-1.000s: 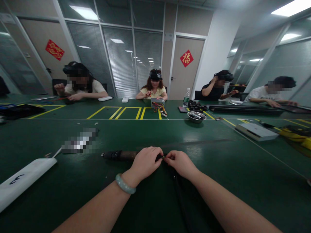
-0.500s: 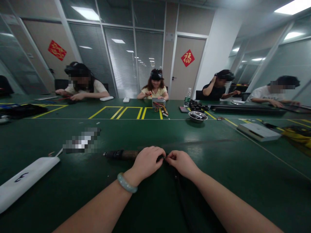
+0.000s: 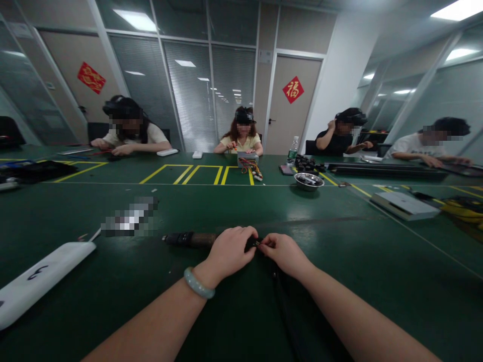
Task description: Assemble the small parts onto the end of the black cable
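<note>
A dark, brownish rod-shaped tool point(image 3: 190, 239) lies across the green table point(image 3: 234, 211) in front of me. My left hand point(image 3: 230, 251), with a pale green bangle point(image 3: 198, 284) at the wrist, is wrapped over its right end. My right hand point(image 3: 283, 253) pinches a small part right at that end, fingertips meeting the left hand's. A black cable point(image 3: 283, 306) runs from the hands back toward me between my forearms. What the right fingers pinch is too small to name.
A white flat device point(image 3: 41, 274) lies at the near left. A metal bowl point(image 3: 308, 181) and a grey box point(image 3: 404, 205) sit further off on the right. Several people work at the far side. Yellow tape lines point(image 3: 188, 173) mark the table.
My hands keep their grip; the view has shifted slightly, so the hands and the tool sit a little to the right. Nothing has been let go or picked up.
</note>
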Action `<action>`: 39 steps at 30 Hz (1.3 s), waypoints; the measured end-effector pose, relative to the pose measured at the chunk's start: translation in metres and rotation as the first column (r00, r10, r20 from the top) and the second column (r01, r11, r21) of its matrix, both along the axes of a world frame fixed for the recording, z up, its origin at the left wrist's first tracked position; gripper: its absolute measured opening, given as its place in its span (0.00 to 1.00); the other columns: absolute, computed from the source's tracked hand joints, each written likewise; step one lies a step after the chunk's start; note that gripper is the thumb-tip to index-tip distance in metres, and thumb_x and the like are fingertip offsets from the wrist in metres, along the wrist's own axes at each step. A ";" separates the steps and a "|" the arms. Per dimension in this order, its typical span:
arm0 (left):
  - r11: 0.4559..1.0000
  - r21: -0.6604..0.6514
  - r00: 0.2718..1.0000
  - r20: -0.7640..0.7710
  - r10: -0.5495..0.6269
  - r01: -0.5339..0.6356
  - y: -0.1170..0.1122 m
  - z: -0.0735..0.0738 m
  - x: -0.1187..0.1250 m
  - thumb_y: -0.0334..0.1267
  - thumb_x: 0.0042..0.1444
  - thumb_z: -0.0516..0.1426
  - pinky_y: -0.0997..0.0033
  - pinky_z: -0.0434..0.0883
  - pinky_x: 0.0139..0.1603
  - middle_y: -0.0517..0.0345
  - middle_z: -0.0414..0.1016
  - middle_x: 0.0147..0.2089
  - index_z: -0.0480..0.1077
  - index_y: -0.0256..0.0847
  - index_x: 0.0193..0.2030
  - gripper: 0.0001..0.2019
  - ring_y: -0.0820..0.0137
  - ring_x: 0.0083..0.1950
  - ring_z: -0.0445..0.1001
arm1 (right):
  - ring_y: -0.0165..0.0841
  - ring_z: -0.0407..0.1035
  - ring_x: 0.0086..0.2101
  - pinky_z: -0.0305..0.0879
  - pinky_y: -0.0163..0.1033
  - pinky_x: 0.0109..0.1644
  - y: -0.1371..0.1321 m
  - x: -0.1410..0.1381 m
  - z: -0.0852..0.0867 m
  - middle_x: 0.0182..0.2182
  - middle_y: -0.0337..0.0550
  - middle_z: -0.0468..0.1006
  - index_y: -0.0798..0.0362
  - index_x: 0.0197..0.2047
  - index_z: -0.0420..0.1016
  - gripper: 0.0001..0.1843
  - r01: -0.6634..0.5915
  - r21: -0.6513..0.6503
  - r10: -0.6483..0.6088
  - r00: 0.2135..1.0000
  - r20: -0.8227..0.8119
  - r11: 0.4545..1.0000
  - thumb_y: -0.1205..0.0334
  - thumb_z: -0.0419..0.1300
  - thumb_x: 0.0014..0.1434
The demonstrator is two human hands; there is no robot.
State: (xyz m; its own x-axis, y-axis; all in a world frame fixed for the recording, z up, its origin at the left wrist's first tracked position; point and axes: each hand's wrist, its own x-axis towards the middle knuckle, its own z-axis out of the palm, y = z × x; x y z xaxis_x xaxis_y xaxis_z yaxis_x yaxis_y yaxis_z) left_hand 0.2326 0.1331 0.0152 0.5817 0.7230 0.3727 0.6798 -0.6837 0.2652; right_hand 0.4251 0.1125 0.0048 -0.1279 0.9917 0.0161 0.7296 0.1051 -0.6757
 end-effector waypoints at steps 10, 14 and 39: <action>1.000 0.018 0.999 -0.028 -0.017 0.017 0.001 -0.001 0.001 0.36 0.57 0.58 0.64 0.65 0.46 0.60 0.73 0.43 0.67 0.45 0.44 0.09 0.66 0.45 0.70 | 0.29 0.69 0.28 0.56 0.32 0.30 0.003 0.001 -0.007 0.27 0.37 0.78 0.51 0.33 0.78 0.10 -0.001 0.003 0.001 1.000 0.003 1.000 0.55 0.58 0.59; 1.000 0.022 1.000 -0.023 0.021 -0.020 0.002 -0.004 0.001 0.36 0.57 0.57 0.64 0.65 0.44 0.60 0.72 0.41 0.67 0.45 0.44 0.09 0.65 0.44 0.70 | 0.28 0.69 0.27 0.55 0.32 0.29 0.002 0.002 -0.007 0.27 0.36 0.78 0.51 0.33 0.78 0.10 -0.002 0.013 0.002 1.000 0.003 1.000 0.56 0.58 0.58; 1.000 0.021 0.999 -0.046 -0.019 0.020 0.005 -0.006 0.001 0.35 0.58 0.56 0.65 0.65 0.45 0.61 0.72 0.41 0.68 0.45 0.42 0.05 0.66 0.43 0.70 | 0.28 0.68 0.27 0.54 0.31 0.29 0.002 0.000 -0.004 0.28 0.38 0.78 0.52 0.33 0.77 0.10 0.015 -0.019 -0.015 1.000 -0.003 1.000 0.56 0.59 0.59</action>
State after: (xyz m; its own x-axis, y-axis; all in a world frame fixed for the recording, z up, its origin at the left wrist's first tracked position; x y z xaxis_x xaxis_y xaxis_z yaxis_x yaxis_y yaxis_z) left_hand 0.2340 0.1385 0.0094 0.6124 0.7037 0.3603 0.6777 -0.7019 0.2191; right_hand 0.4248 0.1141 0.0013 -0.1132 0.9936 -0.0020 0.7286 0.0817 -0.6800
